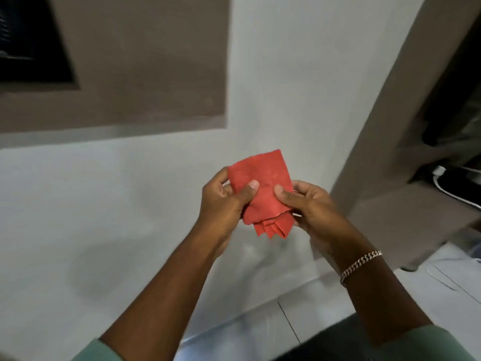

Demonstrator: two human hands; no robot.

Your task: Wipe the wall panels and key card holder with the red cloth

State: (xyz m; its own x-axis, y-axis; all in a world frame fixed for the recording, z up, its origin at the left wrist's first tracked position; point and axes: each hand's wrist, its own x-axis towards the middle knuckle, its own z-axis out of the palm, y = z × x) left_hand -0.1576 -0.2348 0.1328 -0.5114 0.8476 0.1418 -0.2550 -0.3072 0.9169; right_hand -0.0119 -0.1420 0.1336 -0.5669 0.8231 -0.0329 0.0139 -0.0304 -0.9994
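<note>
A folded red cloth [263, 188] is held in front of a white wall, between both hands. My left hand [223, 204] grips its left side with the thumb pressed on top. My right hand [309, 204] pinches its right side, thumb on the cloth; a chain bracelet circles that wrist. Layered corners of the cloth hang down below my fingers. A taupe wall panel [145, 61] fills the upper left, above and left of the cloth. No key card holder shows in this view.
A dark recessed opening [31, 40] sits in the panel's top left corner. A taupe column [406, 100] rises at the right, with a dark shelf and a white cable [447, 188] behind it. Light floor tiles [299, 316] lie below.
</note>
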